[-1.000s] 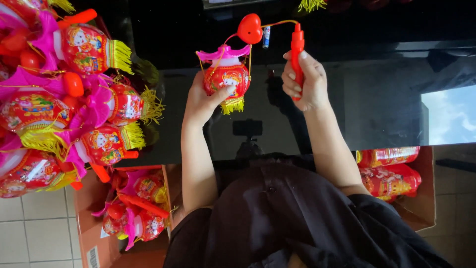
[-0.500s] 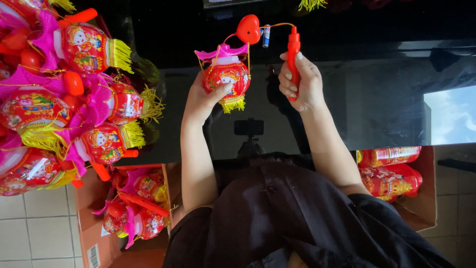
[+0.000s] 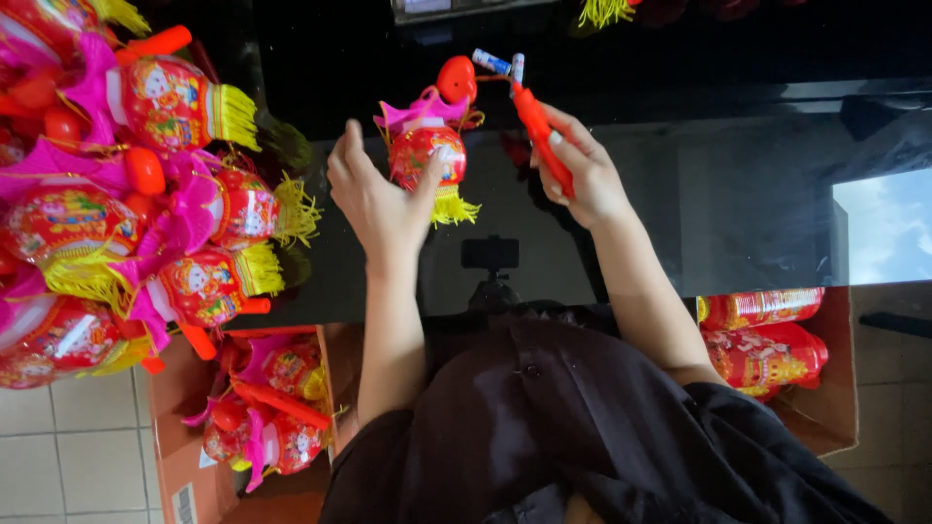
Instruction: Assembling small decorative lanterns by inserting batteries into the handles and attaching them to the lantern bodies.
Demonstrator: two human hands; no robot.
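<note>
Overhead, head cam only. Left hand (image 3: 374,199) is up over the black glossy tabletop (image 3: 738,223), fingers loosely spread, thumb tip pressed against the side of a small red toy lantern (image 3: 427,155); not a full wrap, more a steadying touch w/ thumb and palm edge. Lantern sits just beside the thumb, pink frilled top pointing away from the person, yellow tassel fringe (image 3: 452,208) hanging toward the wrist side. Right hand (image 3: 582,175) is curled tight round an orange-red plastic handle stick (image 3: 540,131), fingers closed on it, stick poking out past the fingertips. At the stick's far tip a thin wire runs over to a red heart-shaped bob (image 3: 456,78) above the lantern. Two small batteries (image 3: 500,64) lie just beyond the right fingertips, near the stick tip; can't tell if touching it.

Well out from the left hand's knuckle side: heap of finished lanterns (image 3: 146,204), red bodies, pink frills, yellow tassels, orange sticks. Below that, near the left elbow, a cardboard box (image 3: 180,417) w/ more lanterns in it on tiled floor. By the right elbow, another open box (image 3: 825,408) holding red wrapped packs (image 3: 762,340). Person wears a dark shirt (image 3: 582,437).
</note>
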